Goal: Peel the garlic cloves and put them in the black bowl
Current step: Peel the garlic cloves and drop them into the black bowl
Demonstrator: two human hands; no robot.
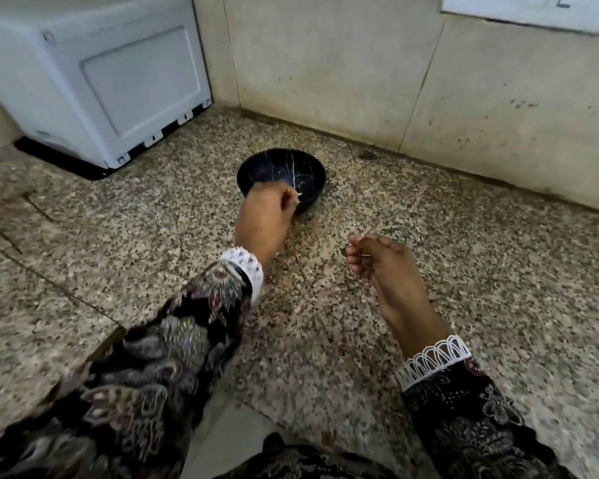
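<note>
The black bowl [281, 167], marked with thin white veins, sits on the speckled stone counter near the back wall. My left hand [265, 219] reaches over the bowl's near rim with its fingers curled, pinching a small pale garlic clove [298, 195] whose tip just shows at the fingertips. The inside of the bowl looks dark, and I cannot make out any cloves in it. My right hand [381, 261] hovers above the counter to the right and nearer to me. Its fingers are curled towards the thumb around a thin pale sliver of garlic skin [352, 239].
A white appliance [94, 81] stands on the counter at the back left. A stained tiled wall [429, 81] runs behind the bowl. The speckled counter [498, 271] stretches to the right, and its front edge lies near my body.
</note>
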